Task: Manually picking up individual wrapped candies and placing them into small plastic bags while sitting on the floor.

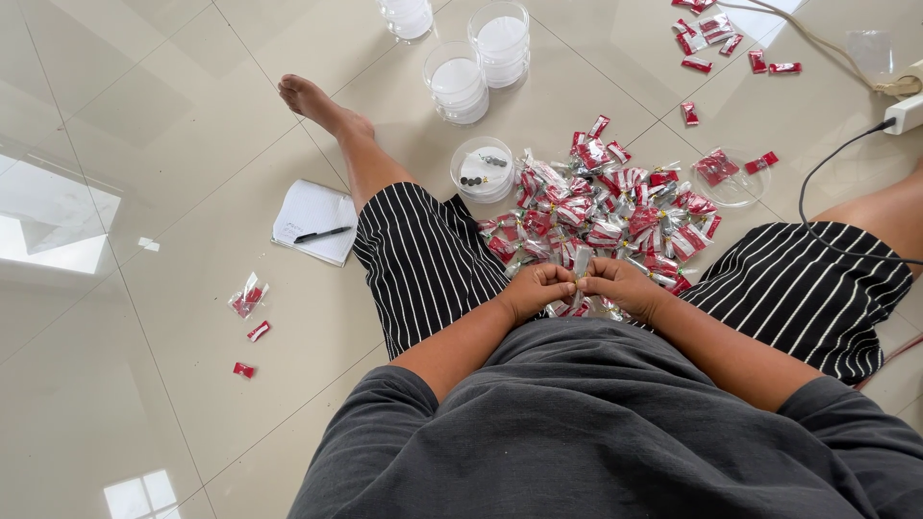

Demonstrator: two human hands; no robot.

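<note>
I sit on a tiled floor with my legs spread. My left hand [538,288] and my right hand [623,285] meet in front of my belly, both pinching one small clear packet [581,263] with red in it. Just beyond my hands lies a big pile of red and clear packets [606,213] between my legs. A clear round tub [484,169] holding a few small dark pieces stands at the pile's left edge.
A notepad with a black pen [313,222] lies left of my left leg. Stacked clear tubs with white lids [458,82] stand farther off. A clear lid with red packets [723,173], loose packets [248,296], and a power strip with cables [904,113] lie around.
</note>
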